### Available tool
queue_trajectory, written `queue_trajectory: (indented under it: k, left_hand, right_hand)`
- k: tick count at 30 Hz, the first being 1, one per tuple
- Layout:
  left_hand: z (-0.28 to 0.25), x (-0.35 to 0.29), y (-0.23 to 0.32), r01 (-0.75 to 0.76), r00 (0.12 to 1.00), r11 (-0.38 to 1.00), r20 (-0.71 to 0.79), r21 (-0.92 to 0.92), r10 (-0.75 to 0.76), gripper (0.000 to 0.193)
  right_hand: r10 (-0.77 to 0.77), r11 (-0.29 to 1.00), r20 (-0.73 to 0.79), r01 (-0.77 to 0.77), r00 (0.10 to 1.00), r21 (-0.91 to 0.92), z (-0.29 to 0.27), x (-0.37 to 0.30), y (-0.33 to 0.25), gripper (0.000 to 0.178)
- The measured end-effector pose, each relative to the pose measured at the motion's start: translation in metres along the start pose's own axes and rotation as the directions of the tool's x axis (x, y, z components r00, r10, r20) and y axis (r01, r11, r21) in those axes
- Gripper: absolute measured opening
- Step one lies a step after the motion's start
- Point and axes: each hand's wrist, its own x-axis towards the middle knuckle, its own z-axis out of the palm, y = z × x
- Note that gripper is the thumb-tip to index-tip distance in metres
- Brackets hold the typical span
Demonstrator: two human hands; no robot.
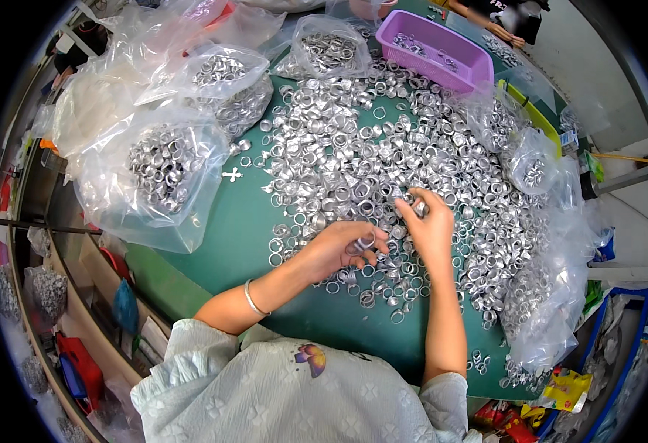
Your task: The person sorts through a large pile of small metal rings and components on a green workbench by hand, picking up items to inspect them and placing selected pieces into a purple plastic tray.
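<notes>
A wide pile of silver metal rings (324,136) covers the middle of the green table. My left hand (339,247), with a silver bangle (251,297) on its wrist, hovers over the near part of the pile. Its fingers curl around a few silver rings (362,244), slightly blurred. Just to the right, my right hand (431,225) pinches a silver ring (419,209) between thumb and fingers, above the pile. A silver cross (232,175) lies on the table left of the pile.
Clear plastic bags of rings stand at the left (198,221) and far side; more lie along the right edge. A purple basket (436,70) with some rings sits at the back. Another person's hand (505,33) shows at the far right. Green table surface (224,251) shows at the near left.
</notes>
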Motion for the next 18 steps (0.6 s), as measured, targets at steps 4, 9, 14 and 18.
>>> queue_trajectory:
  k: [4,9,14,18]
  left_hand:
    - [0.002,-0.011,-0.004,-0.056,0.989,0.95,-0.11,0.306,0.094,0.019]
    - [0.001,-0.011,0.004,-0.323,0.622,0.036,0.183,0.946,0.761,0.017]
    - [0.006,0.008,0.042,-0.012,0.699,-0.399,0.293,0.917,0.653,0.033]
    - [0.005,0.034,0.054,0.011,0.874,-0.626,0.297,0.779,0.384,0.034]
  right_hand:
    - [0.114,0.914,0.066,-0.078,0.991,-0.398,0.015,0.008,-0.024,0.032]
    - [0.313,0.661,0.25,-0.399,0.916,0.635,-0.004,-0.008,0.014,0.017]
    - [0.376,-0.38,0.606,-0.479,0.701,0.791,-0.028,-0.033,0.011,0.022]
    - [0.282,-0.19,0.583,-0.552,0.762,0.812,-0.032,-0.037,0.008,0.019]
